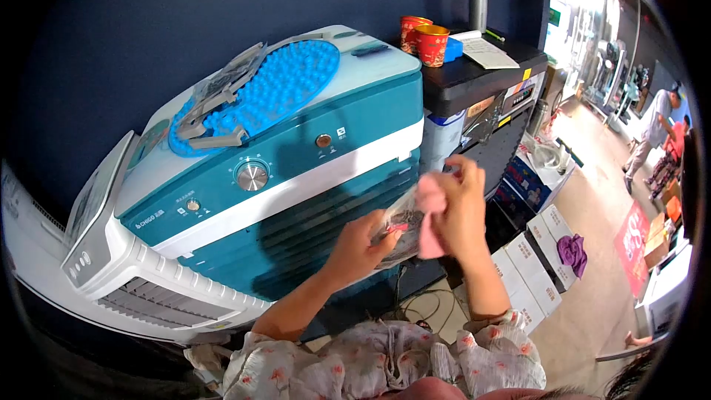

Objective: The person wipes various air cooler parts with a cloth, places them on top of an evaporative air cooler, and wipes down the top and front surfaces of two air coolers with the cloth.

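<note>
In front of the cooler, my left hand (pixel 355 247) is closed on the near side of a flat, partly see-through panel (pixel 406 224). The panel is tilted, and what it is exactly I cannot make out. Bunched in the fingers of my right hand (pixel 464 211) is a pink cloth (pixel 430 207), held against or just over the panel's right side. Behind both hands stands the teal and white air cooler (pixel 296 167), with a round silver knob (pixel 252 175) on its front. A blue knobbly mat (pixel 296 78) lies on its top, under grey plastic pieces (pixel 215 122).
On a black cabinet (pixel 474 81) at the back right stand red paper cups (pixel 432 48), a grey flask (pixel 478 4) and an open notebook (pixel 489 53). White boxes (pixel 526 278) and a purple cloth (pixel 572 253) are lower right. Cables (pixel 433 304) run along the floor. People (pixel 655 130) are far right.
</note>
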`<state>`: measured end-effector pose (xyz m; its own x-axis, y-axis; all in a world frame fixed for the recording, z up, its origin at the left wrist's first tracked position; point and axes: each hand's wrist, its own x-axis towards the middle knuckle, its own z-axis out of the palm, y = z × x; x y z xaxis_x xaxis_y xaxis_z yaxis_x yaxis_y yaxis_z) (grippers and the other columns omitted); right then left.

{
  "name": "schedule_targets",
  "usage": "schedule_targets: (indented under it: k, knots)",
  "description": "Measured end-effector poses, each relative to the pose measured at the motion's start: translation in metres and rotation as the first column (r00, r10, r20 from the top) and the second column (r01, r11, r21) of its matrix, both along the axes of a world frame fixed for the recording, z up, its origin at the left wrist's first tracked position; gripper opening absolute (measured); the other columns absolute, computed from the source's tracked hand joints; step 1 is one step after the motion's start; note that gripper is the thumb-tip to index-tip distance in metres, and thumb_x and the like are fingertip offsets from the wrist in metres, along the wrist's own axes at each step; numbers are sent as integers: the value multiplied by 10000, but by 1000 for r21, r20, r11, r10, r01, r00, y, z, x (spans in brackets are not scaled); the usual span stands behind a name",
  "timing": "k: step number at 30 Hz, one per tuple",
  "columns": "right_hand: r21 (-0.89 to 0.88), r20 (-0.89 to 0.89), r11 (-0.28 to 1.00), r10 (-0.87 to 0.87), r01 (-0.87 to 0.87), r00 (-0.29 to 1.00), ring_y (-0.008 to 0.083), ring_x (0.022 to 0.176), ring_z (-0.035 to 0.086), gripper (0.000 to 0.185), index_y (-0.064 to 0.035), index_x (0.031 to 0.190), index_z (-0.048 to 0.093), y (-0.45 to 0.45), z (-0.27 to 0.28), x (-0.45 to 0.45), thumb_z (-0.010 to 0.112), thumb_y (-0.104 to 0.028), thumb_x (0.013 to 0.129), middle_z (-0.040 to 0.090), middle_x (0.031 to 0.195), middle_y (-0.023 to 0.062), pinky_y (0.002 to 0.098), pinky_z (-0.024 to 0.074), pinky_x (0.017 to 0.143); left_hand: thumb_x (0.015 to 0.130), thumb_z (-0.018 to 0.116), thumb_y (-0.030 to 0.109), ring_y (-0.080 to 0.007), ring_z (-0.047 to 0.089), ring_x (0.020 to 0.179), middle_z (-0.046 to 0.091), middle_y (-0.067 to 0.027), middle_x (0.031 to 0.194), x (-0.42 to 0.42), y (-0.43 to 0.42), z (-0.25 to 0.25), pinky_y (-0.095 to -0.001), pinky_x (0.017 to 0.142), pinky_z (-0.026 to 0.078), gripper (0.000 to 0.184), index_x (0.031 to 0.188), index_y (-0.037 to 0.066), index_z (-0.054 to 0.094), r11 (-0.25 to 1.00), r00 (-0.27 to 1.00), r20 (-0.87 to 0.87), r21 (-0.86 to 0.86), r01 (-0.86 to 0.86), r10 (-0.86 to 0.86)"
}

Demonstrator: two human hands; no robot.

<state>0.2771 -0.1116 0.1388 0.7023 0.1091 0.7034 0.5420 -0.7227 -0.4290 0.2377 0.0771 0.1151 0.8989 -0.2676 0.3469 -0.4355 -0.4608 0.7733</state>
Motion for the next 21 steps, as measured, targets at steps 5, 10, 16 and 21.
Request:
schedule_targets:
  k: [5, 10, 16, 21]
  knots:
    - [115, 197, 993, 6, -29, 980, 271, 900, 492, 323, -66, 932, 640, -1, 23, -19, 663, -54, 611, 541, 962, 90, 346, 401, 758, 804, 607, 213, -228, 590, 685, 609, -132, 790, 4, 0, 1, -316, 642, 455, 276, 977, 4, 560, 993, 998, 44, -103, -48, 53]
    - [30, 74, 938, 343, -346, 936, 265, 957, 489, 346, -101, 946, 644, 35, -5, -20, 664, -32, 607, 544, 999, 79, 353, 401, 820, 752, 656, 185, -198, 610, 736, 634, -128, 826, 5, -5, -11, -308, 669, 465, 286, 960, 2, 585, 982, 991, 92, -168, -85, 102]
    - [204, 62, 909, 358, -363, 932, 278, 950, 508, 351, -85, 953, 651, 7, -42, -3, 640, -1, 612, 555, 1015, 102, 345, 404, 830, 816, 646, 159, -82, 565, 791, 638, -39, 853, -2, 14, -8, -235, 686, 455, 236, 995, 11, 606, 949, 977, -62, -231, -214, 205]
    - [249, 173, 966, 26, -69, 985, 259, 933, 526, 379, -56, 975, 644, -4, -32, -4, 698, -6, 603, 556, 976, 99, 325, 429, 800, 829, 637, 155, -97, 562, 825, 632, -55, 910, 2, 16, -6, -247, 737, 452, 240, 1006, -2, 597, 858, 973, -75, -460, -229, 219]
